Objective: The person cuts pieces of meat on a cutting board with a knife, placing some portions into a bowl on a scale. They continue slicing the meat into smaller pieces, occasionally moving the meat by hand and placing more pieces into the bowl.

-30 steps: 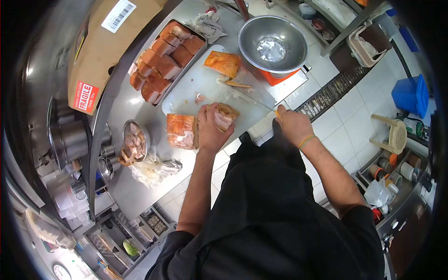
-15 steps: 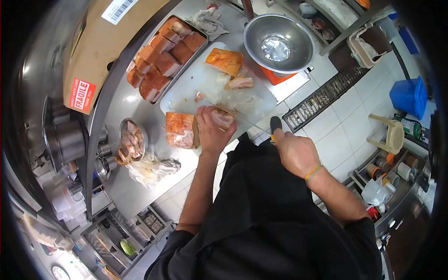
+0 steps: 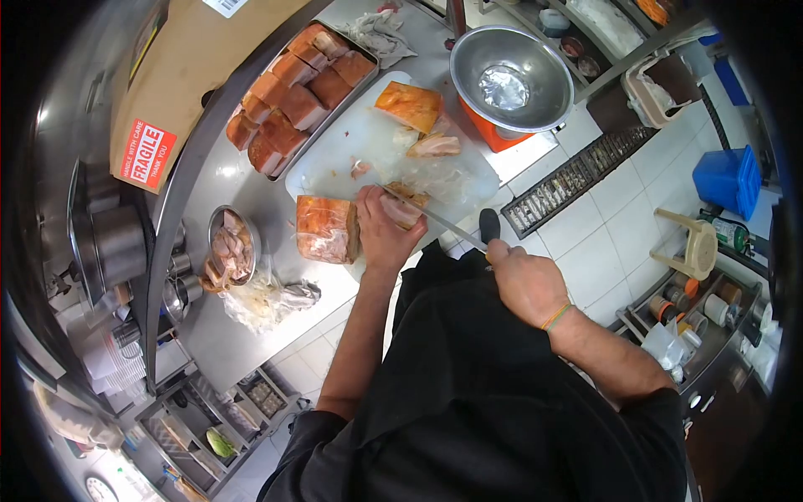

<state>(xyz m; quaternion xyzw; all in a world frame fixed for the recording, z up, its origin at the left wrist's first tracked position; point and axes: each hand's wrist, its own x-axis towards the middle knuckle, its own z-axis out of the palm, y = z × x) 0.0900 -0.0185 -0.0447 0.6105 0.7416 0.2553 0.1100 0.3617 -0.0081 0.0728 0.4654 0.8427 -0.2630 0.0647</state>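
Note:
My left hand (image 3: 388,238) is closed around a piece of pork belly (image 3: 401,212), pressing it onto the white cutting board (image 3: 321,169). In my right hand (image 3: 529,286) is the handle of a long knife (image 3: 452,227). Its blade slants across the right side of that piece, close to my left fingers. A larger orange-skinned pork block (image 3: 324,229) sits just left of my left hand. Farther up the board lie another orange-skinned block (image 3: 409,106) and a cut pork piece (image 3: 435,145), with clear plastic wrap (image 3: 452,180) beside them.
A tray of pork blocks (image 3: 288,96) stands at the back left. A steel bowl (image 3: 548,84) rests on an orange scale (image 3: 493,132) at the back right. A small bowl of trimmings (image 3: 234,249) and crumpled plastic (image 3: 259,303) are on the left. A cardboard box (image 3: 192,58) overhangs the counter.
The knife blade has turned slightly over the piece, and my right hand has dropped a little lower. My left hand keeps its hold. The whole view has shifted slightly.

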